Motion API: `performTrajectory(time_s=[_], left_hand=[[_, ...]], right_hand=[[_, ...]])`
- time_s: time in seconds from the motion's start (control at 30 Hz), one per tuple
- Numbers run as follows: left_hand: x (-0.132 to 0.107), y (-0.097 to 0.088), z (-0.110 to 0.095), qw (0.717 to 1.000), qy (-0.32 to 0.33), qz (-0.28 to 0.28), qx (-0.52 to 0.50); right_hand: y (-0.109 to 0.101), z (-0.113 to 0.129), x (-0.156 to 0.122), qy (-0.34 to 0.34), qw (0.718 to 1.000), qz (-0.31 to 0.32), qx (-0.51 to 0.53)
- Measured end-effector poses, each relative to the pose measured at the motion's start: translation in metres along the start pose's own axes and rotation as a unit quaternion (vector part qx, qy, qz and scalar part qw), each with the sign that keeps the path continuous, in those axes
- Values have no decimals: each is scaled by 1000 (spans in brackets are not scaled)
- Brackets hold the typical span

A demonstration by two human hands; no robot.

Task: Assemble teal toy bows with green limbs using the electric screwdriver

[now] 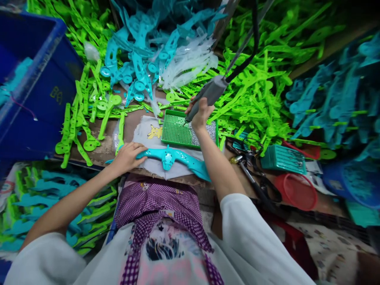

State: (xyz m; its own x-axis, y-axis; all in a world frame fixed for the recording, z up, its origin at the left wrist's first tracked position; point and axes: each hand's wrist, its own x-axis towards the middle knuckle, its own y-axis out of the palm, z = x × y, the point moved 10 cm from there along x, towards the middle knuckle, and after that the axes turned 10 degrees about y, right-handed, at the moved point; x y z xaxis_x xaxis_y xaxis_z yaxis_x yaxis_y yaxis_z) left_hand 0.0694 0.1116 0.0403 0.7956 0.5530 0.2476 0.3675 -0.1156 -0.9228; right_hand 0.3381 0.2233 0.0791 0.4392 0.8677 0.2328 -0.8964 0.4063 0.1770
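Note:
My left hand (128, 157) is closed over the left end of a long curved turquoise plastic part (185, 158), which lies on a pale cloth (144, 131) at the bench edge. In my right hand (202, 114) is a grey electric screwdriver (210, 95), its fingers wrapped round the body. The driver's tip points down over the green perforated tray (177, 133). Small silvery screws (211, 131) are heaped in the tray's right side, partly hidden by my right hand and forearm.
Piles of lime-green parts (255, 103) and turquoise parts (139, 51) rise behind. Clear plastic pieces (190, 59) lie between them. A blue crate (38, 87) stands left. At right are a hammer (249, 174), turquoise trays (282, 158) and a red basket (298, 192). A cable hangs from above.

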Motion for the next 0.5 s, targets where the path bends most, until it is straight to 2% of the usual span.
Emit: performTrajectory(time_s=[0.37, 0.5], left_hand=[[0, -2, 6, 999, -16, -19, -25], [2, -3, 5, 1000, -26, -2, -13]], right_hand=[[2, -12, 2, 39, 998, -4, -46], [3, -1, 3, 31, 997, -21, -67]])
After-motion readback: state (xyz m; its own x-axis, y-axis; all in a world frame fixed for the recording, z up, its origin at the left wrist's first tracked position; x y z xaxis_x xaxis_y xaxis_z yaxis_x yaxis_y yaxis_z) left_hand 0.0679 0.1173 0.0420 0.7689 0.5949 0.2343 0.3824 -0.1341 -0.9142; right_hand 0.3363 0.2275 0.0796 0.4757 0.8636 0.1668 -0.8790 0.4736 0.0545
